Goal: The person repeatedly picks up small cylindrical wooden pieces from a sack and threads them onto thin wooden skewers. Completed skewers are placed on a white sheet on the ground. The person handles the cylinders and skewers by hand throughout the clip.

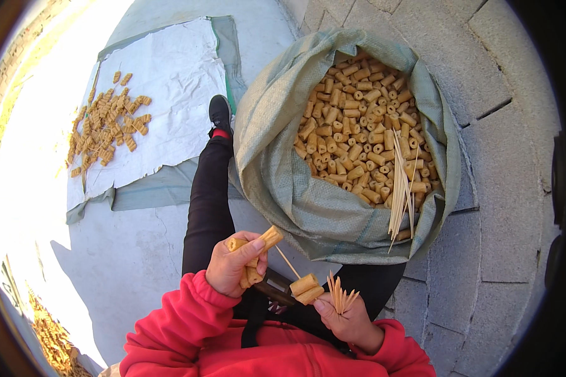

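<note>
Several tan, tube-like pieces of food (254,274) are gripped in my left hand (227,267), one of them (272,236) sticking out past the thumb. My right hand (346,319) is closed on a bundle of pointed wooden skewers (341,294). Beside its thumb, two tan pieces (306,288) sit side by side on one skewer (288,262), whose thin length slants up toward my left hand. Just beyond my hands stands a big green woven sack (271,169), rolled open and full of loose tan pieces (358,119). More bare skewers (401,188) lie across its near right side.
At the far left, a white sheet (176,94) over a green cloth (151,191) carries a pile of skewered tan pieces (107,122). My outstretched leg (210,201) and black shoe (220,113) lie between sheet and sack. Grey paving blocks (503,220) run along the right.
</note>
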The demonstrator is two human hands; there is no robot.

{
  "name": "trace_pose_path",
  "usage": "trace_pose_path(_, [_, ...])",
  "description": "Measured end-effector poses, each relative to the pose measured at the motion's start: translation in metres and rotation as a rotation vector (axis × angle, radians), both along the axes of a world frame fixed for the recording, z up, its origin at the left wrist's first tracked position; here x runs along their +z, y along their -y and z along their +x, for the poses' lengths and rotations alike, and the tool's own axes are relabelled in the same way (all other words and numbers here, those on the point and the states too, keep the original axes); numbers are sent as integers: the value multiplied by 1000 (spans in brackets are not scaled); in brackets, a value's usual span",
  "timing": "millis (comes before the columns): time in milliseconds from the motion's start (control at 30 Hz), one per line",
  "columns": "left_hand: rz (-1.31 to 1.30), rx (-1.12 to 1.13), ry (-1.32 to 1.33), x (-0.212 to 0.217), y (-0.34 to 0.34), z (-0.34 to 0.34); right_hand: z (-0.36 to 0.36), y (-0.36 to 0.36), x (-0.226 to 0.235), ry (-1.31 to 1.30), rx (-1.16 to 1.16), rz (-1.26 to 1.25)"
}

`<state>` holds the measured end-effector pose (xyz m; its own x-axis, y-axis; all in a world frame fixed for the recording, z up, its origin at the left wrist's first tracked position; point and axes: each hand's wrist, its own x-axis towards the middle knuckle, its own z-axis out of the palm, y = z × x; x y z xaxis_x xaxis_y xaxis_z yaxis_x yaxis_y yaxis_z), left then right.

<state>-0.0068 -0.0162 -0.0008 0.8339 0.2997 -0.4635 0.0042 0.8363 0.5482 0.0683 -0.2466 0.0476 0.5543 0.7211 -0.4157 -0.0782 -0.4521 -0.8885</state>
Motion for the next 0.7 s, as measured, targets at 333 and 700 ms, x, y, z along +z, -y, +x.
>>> trace_pose_path(333, [153, -208, -150, 9, 8, 2, -3, -7, 1, 117, -17, 31])
trace_pose_path(700, [114, -457, 78, 12, 2, -3, 17, -4, 13, 178, 131, 61])
